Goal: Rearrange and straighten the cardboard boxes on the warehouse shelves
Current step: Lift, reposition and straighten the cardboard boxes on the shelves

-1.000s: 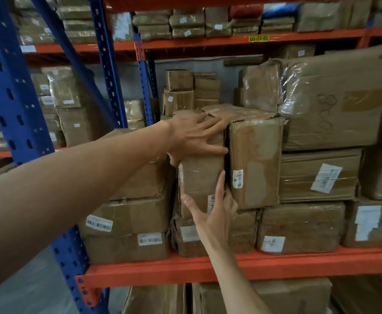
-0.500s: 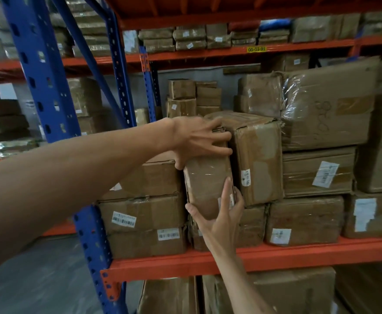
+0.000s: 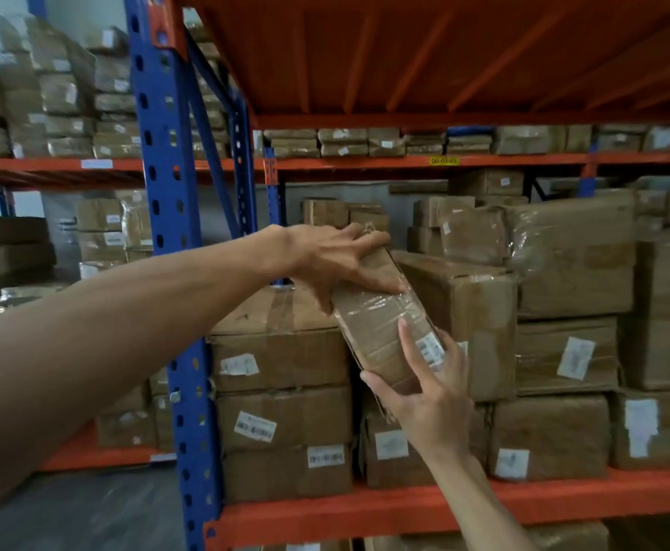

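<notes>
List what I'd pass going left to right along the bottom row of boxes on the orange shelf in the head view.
Blue upright post → box with a barcode label → box under the right hand → box with a white label at its lower left → box with a tall white label.

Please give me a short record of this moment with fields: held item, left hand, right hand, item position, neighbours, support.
held item: narrow cardboard box, wrapped in clear tape
left hand: grips the box's upper end
right hand: holds the lower end
item position: tilted, top leaning left
neighbours: stacked boxes on its left, larger box on its right
support: orange shelf beam
</notes>
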